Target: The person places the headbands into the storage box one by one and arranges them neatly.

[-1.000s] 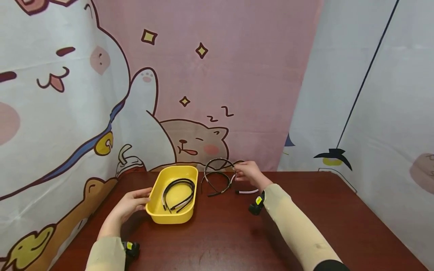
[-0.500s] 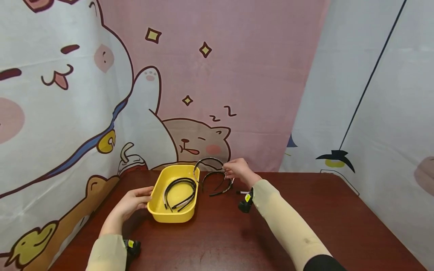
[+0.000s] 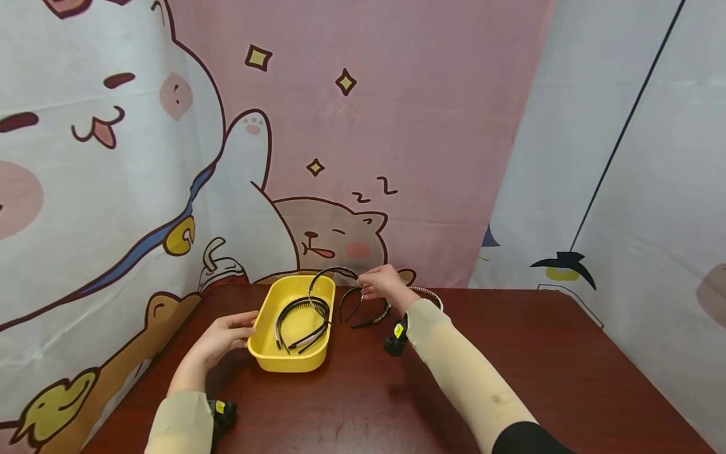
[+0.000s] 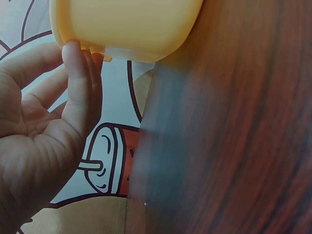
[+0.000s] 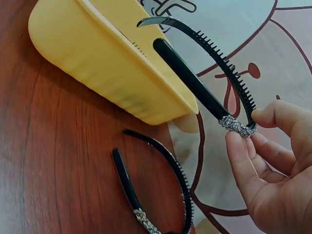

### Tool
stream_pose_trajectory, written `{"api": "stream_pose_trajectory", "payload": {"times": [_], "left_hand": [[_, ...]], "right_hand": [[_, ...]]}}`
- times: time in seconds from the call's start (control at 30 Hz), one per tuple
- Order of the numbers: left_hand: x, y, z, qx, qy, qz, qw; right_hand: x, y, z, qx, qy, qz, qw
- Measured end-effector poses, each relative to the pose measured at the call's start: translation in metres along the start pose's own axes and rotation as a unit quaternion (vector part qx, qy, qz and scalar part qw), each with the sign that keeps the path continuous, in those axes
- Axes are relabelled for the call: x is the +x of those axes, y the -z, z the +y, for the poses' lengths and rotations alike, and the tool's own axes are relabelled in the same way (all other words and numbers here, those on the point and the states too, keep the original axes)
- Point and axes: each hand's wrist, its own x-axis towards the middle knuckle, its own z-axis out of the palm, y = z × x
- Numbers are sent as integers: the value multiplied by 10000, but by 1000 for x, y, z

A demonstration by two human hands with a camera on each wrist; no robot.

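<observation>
Held headband (image 5: 190, 80) glossy plastic, trim (image 5: 236, 126) rough, glittery; tray (image 5: 112, 83) smooth plastic; tabletop (image 5: 58, 146) grained wood; backdrop (image 3: 431, 126) matt cloth

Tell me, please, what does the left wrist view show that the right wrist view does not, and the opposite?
Only the left wrist view: the left hand, with its fingers at the yellow tub.

Only the right wrist view: the right hand, pinching a black toothed headband at its glittery part, and a second headband on the table.

Both: the yellow tub, the table and the cartoon backdrop.
</observation>
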Motion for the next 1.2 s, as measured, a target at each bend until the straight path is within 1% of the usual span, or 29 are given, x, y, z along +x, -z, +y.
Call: {"api": "stream_pose_trajectory", "payload": {"times": [0.2,0.4,0.5,0.87,1.03,1.07,1.2], "left_hand": [[-1,-1,2,3,17,12,10000],[-1,-1,3,22,12,5,10000],[-1,-1,3,25,-4,17,10000],[1,-1,2,-4,22,88,10000],[2,-2,0,-25,65,158,9999],[2,-2,0,-2,35,126,9999],[2,-2,-1,-47,44,155,9999]], "right_hand": [[6,-11,3,13,23,57,10000],[3,-26,3,90,257,140,9995],[3,-34,2,119,303,157,9993],[6,-59,6,143,102,241,9996],[4,-67,8,27,38,329,9994],[4,-68,9,23,33,340,9994],[4,-74,10,-47,57,328,9994]]}}
